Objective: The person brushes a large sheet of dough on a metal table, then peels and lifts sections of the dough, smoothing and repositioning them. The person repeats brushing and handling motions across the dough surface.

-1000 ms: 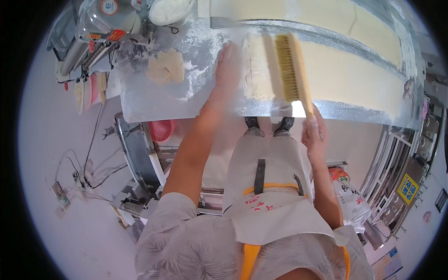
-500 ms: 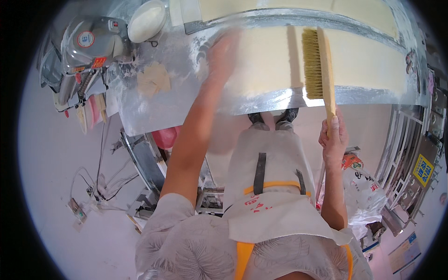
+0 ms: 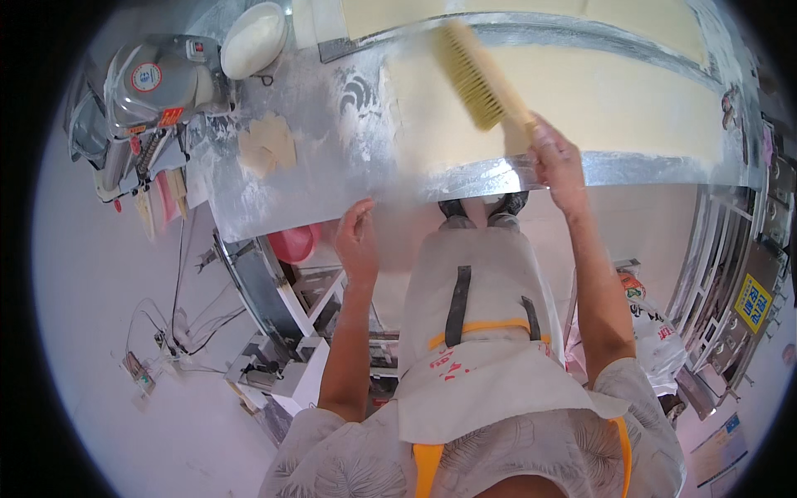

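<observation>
My right hand (image 3: 558,162) is closed round the pale wooden handle of a bench brush (image 3: 486,83) with yellowish bristles. The brush is tilted up to the left over a wide, pale sheet of dough (image 3: 614,108) on the metal worktable. My left hand (image 3: 357,241) is at the table's near edge, left of the dough, its fingers curled together with nothing showing in them. Finger streaks mark the flour (image 3: 359,95) on the metal left of the dough. Flour dust blurs the air around the dough's left end.
Dough scraps (image 3: 267,145) lie on the floured worktable (image 3: 307,187). A white bowl of flour (image 3: 254,40) and a grey machine (image 3: 158,83) stand at the far left. Another dough sheet (image 3: 515,10) lies behind. Below are a pink basin (image 3: 293,243) and a plastic bag (image 3: 656,340).
My right hand has swung the brush left and forward over the dough. My left hand has drawn back from the dough's left end to the near table edge, its fingers curled.
</observation>
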The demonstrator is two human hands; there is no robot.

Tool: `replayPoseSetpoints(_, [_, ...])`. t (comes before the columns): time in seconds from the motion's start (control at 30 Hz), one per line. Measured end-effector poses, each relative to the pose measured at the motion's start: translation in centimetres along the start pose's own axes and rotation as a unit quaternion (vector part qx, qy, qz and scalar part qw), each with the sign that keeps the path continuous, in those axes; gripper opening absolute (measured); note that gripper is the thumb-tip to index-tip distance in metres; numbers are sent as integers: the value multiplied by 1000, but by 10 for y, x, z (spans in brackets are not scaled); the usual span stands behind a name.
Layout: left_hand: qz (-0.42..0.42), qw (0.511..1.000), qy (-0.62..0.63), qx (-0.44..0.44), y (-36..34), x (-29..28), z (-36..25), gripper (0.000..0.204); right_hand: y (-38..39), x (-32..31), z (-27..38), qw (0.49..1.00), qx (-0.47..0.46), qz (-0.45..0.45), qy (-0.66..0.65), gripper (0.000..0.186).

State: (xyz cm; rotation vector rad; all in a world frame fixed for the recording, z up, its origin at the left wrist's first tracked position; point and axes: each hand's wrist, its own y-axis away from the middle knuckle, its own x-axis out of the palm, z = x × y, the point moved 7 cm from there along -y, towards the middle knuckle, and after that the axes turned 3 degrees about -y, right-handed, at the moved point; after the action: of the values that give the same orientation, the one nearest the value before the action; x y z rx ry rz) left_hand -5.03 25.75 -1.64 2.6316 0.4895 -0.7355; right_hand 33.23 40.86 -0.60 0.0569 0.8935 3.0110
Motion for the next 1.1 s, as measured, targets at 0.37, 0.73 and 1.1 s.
replayPoseSetpoints(0.37, [22,997,62,-29,24,-1,2,26,54,-80,-34,978,-20,-144,-147,49])
replayPoseSetpoints(0.73, [11,999,-5,34,-8,6,-16,24,95,100,-58,929,-115,67,346,59])
replayPoseSetpoints(1.1, [19,998,-34,47,-29,30,-55,21,54,-280,-47,967,-62,-205,-141,44])
